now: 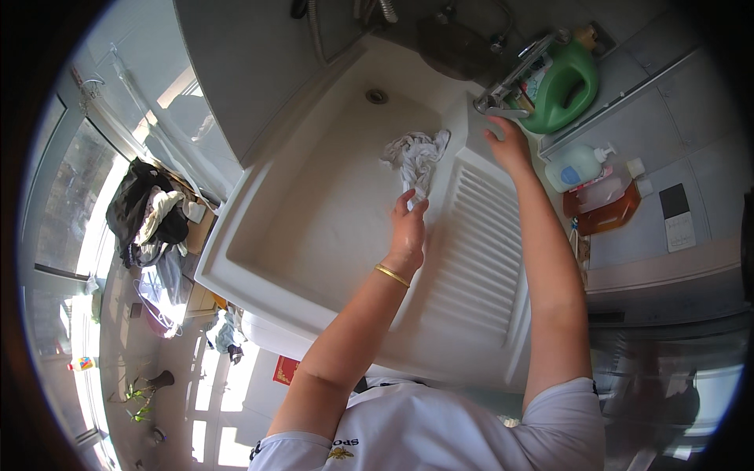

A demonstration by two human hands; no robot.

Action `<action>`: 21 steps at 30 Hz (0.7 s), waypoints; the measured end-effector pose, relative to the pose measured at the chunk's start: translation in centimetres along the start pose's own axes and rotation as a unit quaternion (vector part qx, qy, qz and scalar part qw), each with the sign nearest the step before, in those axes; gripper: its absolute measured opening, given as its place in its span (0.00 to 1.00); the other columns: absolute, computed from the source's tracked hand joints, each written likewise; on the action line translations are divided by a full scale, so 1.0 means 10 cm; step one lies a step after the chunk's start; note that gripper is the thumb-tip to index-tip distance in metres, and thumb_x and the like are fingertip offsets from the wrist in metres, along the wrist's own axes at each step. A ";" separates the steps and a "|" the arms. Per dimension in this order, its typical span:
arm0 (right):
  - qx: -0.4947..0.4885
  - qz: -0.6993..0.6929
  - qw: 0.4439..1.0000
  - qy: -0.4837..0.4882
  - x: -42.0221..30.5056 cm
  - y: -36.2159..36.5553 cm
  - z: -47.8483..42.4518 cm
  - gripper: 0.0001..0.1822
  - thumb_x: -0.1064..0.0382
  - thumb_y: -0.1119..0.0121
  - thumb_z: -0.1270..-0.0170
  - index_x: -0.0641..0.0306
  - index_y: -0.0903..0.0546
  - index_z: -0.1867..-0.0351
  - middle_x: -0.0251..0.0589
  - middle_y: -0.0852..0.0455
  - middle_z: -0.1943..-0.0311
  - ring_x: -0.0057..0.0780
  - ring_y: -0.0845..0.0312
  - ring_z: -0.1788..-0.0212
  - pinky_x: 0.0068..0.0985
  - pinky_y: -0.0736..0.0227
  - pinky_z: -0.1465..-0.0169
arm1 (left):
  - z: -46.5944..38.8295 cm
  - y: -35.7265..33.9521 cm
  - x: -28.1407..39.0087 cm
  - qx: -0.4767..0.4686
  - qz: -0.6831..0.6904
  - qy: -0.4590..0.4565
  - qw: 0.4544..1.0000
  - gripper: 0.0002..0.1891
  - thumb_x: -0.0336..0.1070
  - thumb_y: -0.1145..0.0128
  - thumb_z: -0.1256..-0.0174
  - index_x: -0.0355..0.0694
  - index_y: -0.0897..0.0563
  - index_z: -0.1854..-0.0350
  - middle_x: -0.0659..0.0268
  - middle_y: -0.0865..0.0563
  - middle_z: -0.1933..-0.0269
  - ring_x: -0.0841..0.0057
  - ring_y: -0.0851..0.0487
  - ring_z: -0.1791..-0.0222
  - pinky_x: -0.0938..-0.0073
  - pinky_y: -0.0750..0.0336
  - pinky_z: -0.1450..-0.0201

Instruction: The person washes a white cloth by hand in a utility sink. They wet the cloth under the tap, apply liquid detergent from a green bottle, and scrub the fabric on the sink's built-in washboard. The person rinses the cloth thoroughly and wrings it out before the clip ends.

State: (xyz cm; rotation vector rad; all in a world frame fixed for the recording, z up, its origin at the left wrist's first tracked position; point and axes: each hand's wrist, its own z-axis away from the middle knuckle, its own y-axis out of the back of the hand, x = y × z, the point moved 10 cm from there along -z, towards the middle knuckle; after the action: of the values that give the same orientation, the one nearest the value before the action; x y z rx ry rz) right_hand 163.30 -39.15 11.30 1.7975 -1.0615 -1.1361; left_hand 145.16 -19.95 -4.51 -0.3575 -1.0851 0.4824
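A crumpled, twisted white cloth (417,154) lies in the basin of the white laundry sink (312,200), near the ribbed washboard side. Its narrow tail runs down to my left hand (407,235), where the thumb and fingers hold it. A gold bangle (392,275) circles my left wrist. Beside the faucet lever (500,112), my right hand (511,147) is raised with its fingers apart and nothing in it. The fingertips are just below the lever; contact with it cannot be made out. No water stream is visible.
The ribbed washboard (477,253) slopes between my arms. A green detergent jug (565,88) stands behind the faucet. Along the right ledge are a pale pump bottle (574,168) and an amber bottle (612,212). The drain (376,96) is at the far end. Piled clothes (147,212) lie at left.
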 end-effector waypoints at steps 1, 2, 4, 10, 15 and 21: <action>0.032 0.031 0.999 0.004 0.10 0.03 -0.04 0.24 0.58 0.36 0.36 0.53 0.23 0.38 0.46 0.24 0.35 0.48 0.32 0.33 0.38 0.35 0.32 | 0.00 -0.04 -0.06 -0.021 -0.028 0.015 0.999 0.32 0.45 0.47 0.29 0.43 0.38 0.25 0.56 0.41 0.26 0.62 0.38 0.29 0.62 0.39 0.29; 0.064 0.063 0.996 0.006 0.21 0.06 -0.08 0.24 0.59 0.36 0.36 0.53 0.23 0.38 0.46 0.26 0.34 0.49 0.34 0.31 0.39 0.38 0.30 | -0.02 -0.08 -0.10 -0.039 -0.055 0.009 0.998 0.31 0.44 0.46 0.30 0.44 0.36 0.26 0.57 0.38 0.27 0.63 0.39 0.27 0.63 0.42 0.28; 0.105 0.120 0.987 0.011 0.27 0.06 -0.15 0.25 0.61 0.38 0.36 0.54 0.24 0.37 0.46 0.31 0.31 0.50 0.38 0.29 0.40 0.42 0.28 | -0.07 -0.10 -0.17 -0.071 -0.111 0.000 0.991 0.31 0.44 0.45 0.31 0.46 0.33 0.26 0.58 0.31 0.28 0.65 0.40 0.25 0.66 0.49 0.25; 0.124 0.191 0.973 0.020 0.60 0.15 -0.52 0.24 0.62 0.41 0.34 0.56 0.24 0.36 0.45 0.29 0.34 0.48 0.37 0.31 0.39 0.38 0.29 | -0.56 -0.01 -0.46 -0.019 -0.016 0.116 0.993 0.26 0.42 0.43 0.31 0.47 0.27 0.31 0.70 0.20 0.44 0.77 0.25 0.43 0.71 0.35 0.37; 0.033 0.093 0.995 0.008 0.79 0.03 -0.62 0.20 0.63 0.40 0.35 0.57 0.20 0.41 0.45 0.20 0.45 0.49 0.27 0.41 0.40 0.32 0.37 | -1.21 -0.01 -0.11 0.031 -0.064 0.071 0.995 0.23 0.43 0.42 0.32 0.49 0.24 0.36 0.72 0.20 0.43 0.75 0.25 0.41 0.68 0.37 0.33; 0.267 -0.052 0.954 0.130 0.06 0.46 -0.16 0.15 0.64 0.38 0.34 0.58 0.18 0.46 0.44 0.16 0.52 0.45 0.22 0.50 0.37 0.27 0.44 | -1.40 -0.79 0.60 -0.044 0.052 0.035 0.997 0.19 0.41 0.48 0.28 0.43 0.25 0.37 0.64 0.21 0.39 0.68 0.25 0.39 0.67 0.35 0.32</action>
State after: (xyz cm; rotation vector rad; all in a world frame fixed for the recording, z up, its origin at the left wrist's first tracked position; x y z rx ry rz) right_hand 163.76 -41.19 15.70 2.3704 -1.1987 -0.6734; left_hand 161.64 -23.93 -1.96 -0.5071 -1.0250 0.5109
